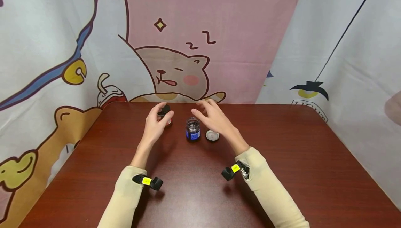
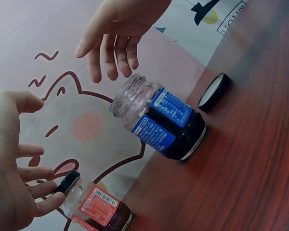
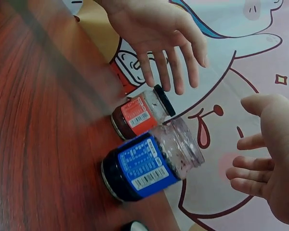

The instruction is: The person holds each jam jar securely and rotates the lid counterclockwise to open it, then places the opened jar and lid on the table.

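A red-labelled jar with a black lid stands at the table's far side. My left hand hovers over it with fingers spread; the right wrist view shows those fingers straight just above the lid, gripping nothing. Just right of it stands a blue-labelled jar, uncapped, with dark contents. Its loose cap lies on the table to the right. My right hand floats open above and right of the blue jar, holding nothing.
The dark red wooden table has rounded far corners. A cartoon-printed cloth backdrop hangs close behind the jars and along both sides. A small black camera is strapped to each wrist.
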`<state>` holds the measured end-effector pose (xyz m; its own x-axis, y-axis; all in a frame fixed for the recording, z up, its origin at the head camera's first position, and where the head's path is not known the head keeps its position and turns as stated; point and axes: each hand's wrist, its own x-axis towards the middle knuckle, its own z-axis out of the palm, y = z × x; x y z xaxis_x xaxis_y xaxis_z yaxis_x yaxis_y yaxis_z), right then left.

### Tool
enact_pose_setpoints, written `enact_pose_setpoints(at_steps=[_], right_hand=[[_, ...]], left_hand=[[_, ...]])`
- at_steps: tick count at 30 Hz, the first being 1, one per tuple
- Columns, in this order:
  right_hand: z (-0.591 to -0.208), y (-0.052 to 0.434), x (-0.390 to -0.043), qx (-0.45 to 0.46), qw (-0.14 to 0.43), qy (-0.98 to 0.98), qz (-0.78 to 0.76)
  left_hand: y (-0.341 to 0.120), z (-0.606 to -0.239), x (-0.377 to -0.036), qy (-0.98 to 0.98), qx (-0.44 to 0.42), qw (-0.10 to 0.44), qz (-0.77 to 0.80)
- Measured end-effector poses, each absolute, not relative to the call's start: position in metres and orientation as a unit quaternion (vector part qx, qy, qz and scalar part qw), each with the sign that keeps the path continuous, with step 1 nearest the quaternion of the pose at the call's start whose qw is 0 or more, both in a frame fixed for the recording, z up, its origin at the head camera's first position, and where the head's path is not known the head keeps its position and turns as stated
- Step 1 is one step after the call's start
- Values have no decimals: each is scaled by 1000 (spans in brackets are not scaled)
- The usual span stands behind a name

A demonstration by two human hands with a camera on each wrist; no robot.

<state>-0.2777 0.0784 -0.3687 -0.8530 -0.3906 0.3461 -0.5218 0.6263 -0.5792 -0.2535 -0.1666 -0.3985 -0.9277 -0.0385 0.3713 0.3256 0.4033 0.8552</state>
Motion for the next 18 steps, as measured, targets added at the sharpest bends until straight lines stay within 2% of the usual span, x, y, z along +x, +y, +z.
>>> enact_pose_setpoints(at_steps=[18], right_hand=[[-363, 44, -285, 282, 55, -900, 329]], left_hand=[[-183, -399, -258, -815, -65, 163, -552]])
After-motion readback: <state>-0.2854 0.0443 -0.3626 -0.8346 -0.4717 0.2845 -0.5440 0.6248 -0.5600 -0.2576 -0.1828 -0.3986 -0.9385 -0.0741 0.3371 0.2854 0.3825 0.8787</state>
